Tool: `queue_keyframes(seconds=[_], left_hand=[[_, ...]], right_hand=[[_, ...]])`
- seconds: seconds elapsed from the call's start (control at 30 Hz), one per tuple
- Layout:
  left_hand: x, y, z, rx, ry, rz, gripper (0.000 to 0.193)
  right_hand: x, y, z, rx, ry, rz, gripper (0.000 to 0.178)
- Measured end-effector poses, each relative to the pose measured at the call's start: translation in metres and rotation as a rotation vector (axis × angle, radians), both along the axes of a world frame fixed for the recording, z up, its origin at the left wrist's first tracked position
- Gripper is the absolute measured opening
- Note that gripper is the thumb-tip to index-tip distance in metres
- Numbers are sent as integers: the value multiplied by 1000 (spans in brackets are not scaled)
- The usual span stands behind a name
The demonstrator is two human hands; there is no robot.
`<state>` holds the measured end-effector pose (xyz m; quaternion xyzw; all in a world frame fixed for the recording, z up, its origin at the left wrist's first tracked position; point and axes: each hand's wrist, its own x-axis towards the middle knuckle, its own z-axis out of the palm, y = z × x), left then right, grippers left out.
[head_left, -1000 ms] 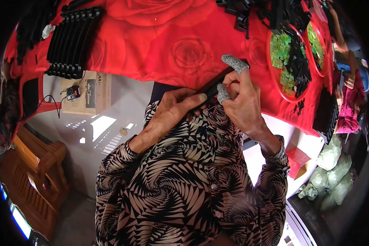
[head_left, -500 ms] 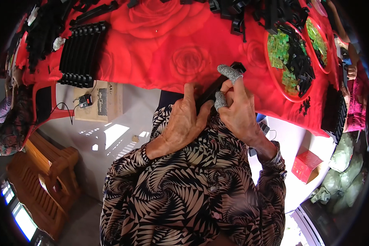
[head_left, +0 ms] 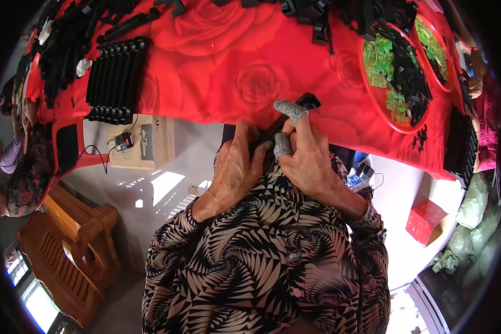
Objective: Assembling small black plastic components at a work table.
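Between my two hands, at the near edge of the red table, is a long black plastic part [head_left: 274, 128] that slants up to the right and ends in a hooked tip. My left hand [head_left: 236, 167] is closed on its lower end, thumb along it and part of it hidden by the fingers. My right hand [head_left: 306, 153] grips the part closer to its far tip. Grey knitted finger covers [head_left: 290, 109] sit on the right thumb and a right finger. What lies under the fingertips cannot be made out.
A row of black slotted parts [head_left: 117, 80] lies at the left on the rose-patterned red tablecloth [head_left: 206, 83]. Loose black parts heap up at the far side. To the right, a red basin [head_left: 367, 106] holds green and black pieces. Another person [head_left: 28, 172] is at the far left.
Both my hands and the black part have shifted a little to the left in view. My grip on it stays much the same.
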<state>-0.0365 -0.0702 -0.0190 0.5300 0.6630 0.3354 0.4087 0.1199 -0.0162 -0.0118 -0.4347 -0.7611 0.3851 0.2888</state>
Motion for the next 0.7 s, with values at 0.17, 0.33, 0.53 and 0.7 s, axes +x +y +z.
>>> queue_keyframes(seconds=[0.17, 0.33, 0.53, 0.7], left_hand=[[-4, 3, -9, 16, 56, -29, 26], [-4, 7, -8, 22, 150, -52, 27], [-2, 8, -9, -11, 192, -47, 25], [-5, 6, -12, 6, -78, 20, 22]], right_hand=[[-5, -3, -2, -17, -6, -56, 60], [-5, -6, -5, 107, -70, -93, 57], [18, 1, 10, 73, -26, -116, 49], [33, 32, 14, 416, -128, -241, 37]])
